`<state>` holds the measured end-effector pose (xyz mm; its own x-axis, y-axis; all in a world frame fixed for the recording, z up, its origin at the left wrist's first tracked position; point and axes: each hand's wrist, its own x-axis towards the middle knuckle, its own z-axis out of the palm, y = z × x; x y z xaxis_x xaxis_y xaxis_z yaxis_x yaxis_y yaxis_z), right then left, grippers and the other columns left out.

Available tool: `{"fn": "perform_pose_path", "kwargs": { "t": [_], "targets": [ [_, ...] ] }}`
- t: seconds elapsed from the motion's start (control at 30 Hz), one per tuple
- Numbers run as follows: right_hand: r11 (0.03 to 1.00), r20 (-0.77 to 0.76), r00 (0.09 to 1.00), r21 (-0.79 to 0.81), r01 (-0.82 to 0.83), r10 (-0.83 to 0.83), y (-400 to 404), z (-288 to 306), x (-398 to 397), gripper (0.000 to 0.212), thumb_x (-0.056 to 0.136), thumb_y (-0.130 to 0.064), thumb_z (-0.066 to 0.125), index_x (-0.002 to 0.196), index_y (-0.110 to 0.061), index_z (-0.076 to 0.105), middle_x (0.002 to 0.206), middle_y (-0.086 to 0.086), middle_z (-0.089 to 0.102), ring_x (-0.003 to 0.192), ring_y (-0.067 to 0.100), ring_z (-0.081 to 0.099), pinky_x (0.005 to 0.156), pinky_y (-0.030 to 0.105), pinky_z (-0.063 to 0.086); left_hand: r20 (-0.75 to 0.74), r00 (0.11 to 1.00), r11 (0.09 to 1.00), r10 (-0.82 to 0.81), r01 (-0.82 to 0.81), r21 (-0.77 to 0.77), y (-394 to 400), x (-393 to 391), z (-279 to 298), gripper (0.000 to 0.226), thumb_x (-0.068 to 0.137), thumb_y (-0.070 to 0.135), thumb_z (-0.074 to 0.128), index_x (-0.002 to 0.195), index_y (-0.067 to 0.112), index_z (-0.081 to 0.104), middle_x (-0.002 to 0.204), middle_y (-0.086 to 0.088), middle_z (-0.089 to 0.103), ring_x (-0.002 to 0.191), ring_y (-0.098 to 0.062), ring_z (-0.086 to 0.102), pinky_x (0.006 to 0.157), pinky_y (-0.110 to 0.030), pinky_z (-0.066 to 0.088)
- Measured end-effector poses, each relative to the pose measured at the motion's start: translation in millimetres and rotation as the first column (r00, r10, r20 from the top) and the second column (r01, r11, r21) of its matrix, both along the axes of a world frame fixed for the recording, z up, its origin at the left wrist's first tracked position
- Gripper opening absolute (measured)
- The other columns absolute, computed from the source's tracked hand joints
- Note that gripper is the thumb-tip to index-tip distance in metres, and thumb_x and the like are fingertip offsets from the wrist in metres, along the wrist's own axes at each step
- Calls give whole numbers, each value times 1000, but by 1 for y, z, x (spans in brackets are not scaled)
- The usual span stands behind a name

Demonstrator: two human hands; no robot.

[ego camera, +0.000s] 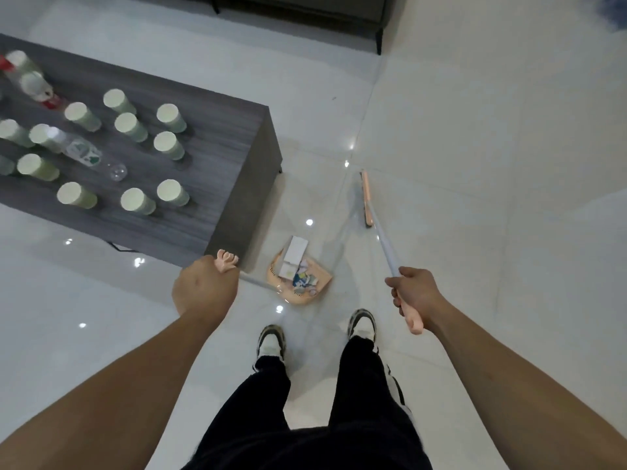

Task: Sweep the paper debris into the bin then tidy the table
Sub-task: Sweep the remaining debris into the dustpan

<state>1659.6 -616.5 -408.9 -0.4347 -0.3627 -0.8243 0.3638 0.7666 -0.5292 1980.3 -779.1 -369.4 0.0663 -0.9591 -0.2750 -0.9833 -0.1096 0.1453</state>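
Observation:
A pink dustpan point(320, 283) stands on the white floor by the table's corner, filled with paper debris point(296, 262), white sheets and small coloured scraps. My left hand point(203, 286) is shut on the dustpan's long handle point(252, 279), whose pink comb-like top sticks out above my fist. My right hand point(415, 293) is shut on the pink grip of a broom point(381, 237). The broom's pink head point(366, 198) rests on the floor to the right of and beyond the dustpan, apart from it.
A low dark grey table point(234, 144) at the left carries several upside-down pale green paper cups point(169, 117) and lying plastic bottles point(88, 156). A dark sofa base point(305, 11) runs along the top. My two shoes point(271, 340) stand just behind the dustpan.

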Motion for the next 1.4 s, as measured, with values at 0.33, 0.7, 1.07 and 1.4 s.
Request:
{"fn": "perform_pose_path", "kwargs": {
  "t": [0.33,0.7,1.07,1.4],
  "targets": [
    [968,119,961,9,-251,249,-19,-38,-44,62,91,-18,67,148,-18,44,70,8,52,42,15,46,41,24,36,94,990,994,105,-101,-48,13,-36,-11,35,85,48,52,66,19,56,59,0,54,56,-24,52,57,-29,41],
    [972,264,939,24,-235,221,14,23,-44,42,92,-16,68,133,-12,56,72,9,53,45,14,36,40,25,26,62,991,992,118,-115,-49,10,-32,-12,24,82,41,52,69,21,58,56,4,49,51,-19,47,53,-26,34],
    [996,75,994,15,-87,86,10,68,-28,36,93,-9,65,127,-5,56,68,9,48,44,14,38,38,24,28,-69,990,992,122,-124,-22,15,-11,2,26,85,41,59,66,24,55,55,7,49,49,-10,43,48,-22,27],
    [997,-6,997,-18,-78,78,-65,76,-109,20,89,-6,67,109,-7,62,69,11,47,45,15,37,43,23,24,-176,979,988,105,-122,-92,-94,-103,19,27,78,47,52,73,23,63,64,3,55,58,-21,51,59,-30,40]
  ]
}}
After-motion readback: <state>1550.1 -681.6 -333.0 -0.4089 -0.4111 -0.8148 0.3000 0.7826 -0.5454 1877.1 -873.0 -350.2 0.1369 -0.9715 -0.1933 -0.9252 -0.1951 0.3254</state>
